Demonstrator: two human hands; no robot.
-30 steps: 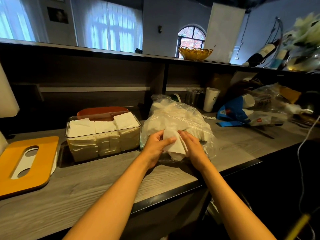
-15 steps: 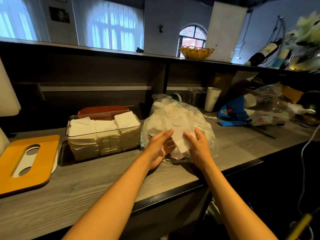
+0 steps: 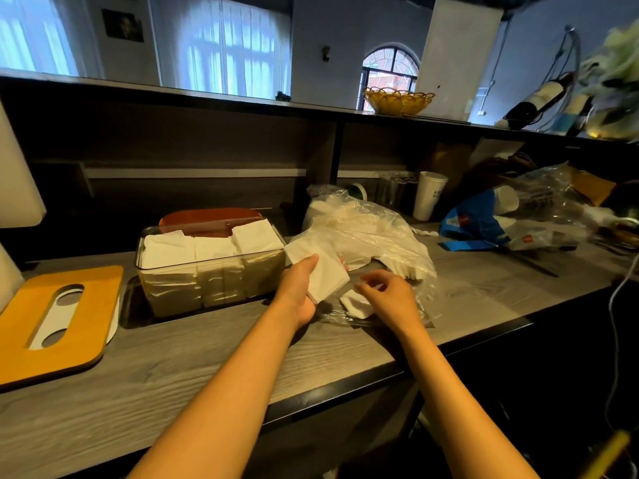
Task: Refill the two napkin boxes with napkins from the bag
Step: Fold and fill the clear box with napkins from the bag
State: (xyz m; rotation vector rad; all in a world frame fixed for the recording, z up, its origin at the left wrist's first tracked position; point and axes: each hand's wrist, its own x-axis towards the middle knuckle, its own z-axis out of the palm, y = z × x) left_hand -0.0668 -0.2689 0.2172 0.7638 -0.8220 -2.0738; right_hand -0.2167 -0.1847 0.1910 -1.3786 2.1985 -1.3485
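Nearest to the camera, 2 bare forearms reach over the front edge of the grey wooden counter (image 3: 193,368). The left hand (image 3: 299,288) pinches a small stack of white napkins (image 3: 320,267), thumb on top and the other fingers hidden below it. The right hand (image 3: 390,299) hangs just above the mouth of the plastic bag (image 3: 366,233); its fingers are loosely curled, and it seems to hold nothing. A few loose napkins (image 3: 356,305) lie under it on the plastic.

The clear napkin box (image 3: 207,271) stands just to the left of the held stack, almost touching its corner. Its long axis runs left to right along the counter, and the top is open. So I judge that the coming move is a short carry to the left, and the left hand is the nearer one. The box looks already nearly full with 3 rows of napkins, so the free room is small, and the stack may catch on the right rim.

Further left lies an orange lid (image 3: 52,323) with an oval slot. Behind the box is a reddish-brown lid (image 3: 211,219); I cannot tell what is under it. Far right stand a paper cup (image 3: 428,195) and other bags.
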